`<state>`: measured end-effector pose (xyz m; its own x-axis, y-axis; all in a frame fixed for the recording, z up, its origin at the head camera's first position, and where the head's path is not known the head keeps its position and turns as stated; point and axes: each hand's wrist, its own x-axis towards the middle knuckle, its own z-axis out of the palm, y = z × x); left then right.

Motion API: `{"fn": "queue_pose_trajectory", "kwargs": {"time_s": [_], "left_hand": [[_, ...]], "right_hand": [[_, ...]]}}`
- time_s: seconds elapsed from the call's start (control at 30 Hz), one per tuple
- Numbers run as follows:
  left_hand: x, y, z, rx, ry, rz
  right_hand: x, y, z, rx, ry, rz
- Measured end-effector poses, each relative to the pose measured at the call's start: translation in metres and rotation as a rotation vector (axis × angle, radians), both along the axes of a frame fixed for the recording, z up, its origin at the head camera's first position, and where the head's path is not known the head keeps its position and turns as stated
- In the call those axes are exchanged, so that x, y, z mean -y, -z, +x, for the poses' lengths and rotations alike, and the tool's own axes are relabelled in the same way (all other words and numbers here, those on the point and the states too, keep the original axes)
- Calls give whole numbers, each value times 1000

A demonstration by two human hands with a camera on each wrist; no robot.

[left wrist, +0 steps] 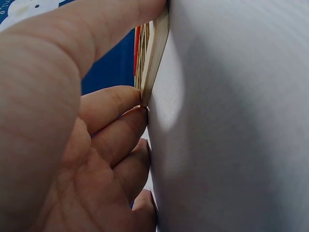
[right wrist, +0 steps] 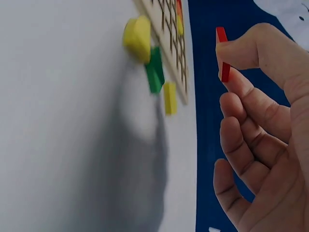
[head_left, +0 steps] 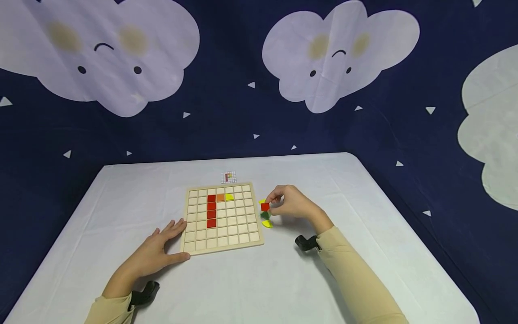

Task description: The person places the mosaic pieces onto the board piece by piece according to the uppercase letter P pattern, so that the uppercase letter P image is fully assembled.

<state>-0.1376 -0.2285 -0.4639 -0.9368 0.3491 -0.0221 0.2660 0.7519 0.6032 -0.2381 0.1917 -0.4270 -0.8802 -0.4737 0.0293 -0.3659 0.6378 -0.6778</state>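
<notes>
A wooden grid board [head_left: 222, 249] lies on the table. On it, a column of red square tiles [head_left: 212, 206] runs down the left middle, with an orange square tile [head_left: 220, 197] and a yellow curved tile [head_left: 229, 196] beside the top one. My left hand [head_left: 151, 254] touches the board's left edge with thumb and fingertips, the fingers mostly straight. Between thumb and forefinger, my right hand [head_left: 293, 202] pinches a red square tile [right wrist: 223, 53], raised off the table right of the board. Below it lie a green tile [right wrist: 155, 70] and two yellow tiles [right wrist: 170, 98].
A small printed pattern card [head_left: 229, 177] lies just beyond the board's far edge. The white-covered table [head_left: 243, 288] meets a dark blue cloth backdrop [head_left: 226, 135] with cloud prints. Each wrist carries a black device, such as the one by the left sleeve [head_left: 145, 293].
</notes>
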Motion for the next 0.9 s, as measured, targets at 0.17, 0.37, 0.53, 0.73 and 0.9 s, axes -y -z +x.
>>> {"fn": "queue_pose_trajectory", "kwargs": {"time_s": [0.17,0.37,0.53,0.73,0.9], "left_hand": [[0,1,-1,1,-2,-5],[0,0,0,-3,-1,-1],[0,-2,-1,-5,6,-2],[0,-2,-2,-7,10,-1],[0,-1,0,8,3,4]], "right_hand": [[21,-1,-3,-14,-20,-6],[47,-6,-1,-23,-53,-20],[67,-8,2,-11,-65,-23],[89,-5,6,0,-73,-4],[107,0,12,-8,-107,-8]]}}
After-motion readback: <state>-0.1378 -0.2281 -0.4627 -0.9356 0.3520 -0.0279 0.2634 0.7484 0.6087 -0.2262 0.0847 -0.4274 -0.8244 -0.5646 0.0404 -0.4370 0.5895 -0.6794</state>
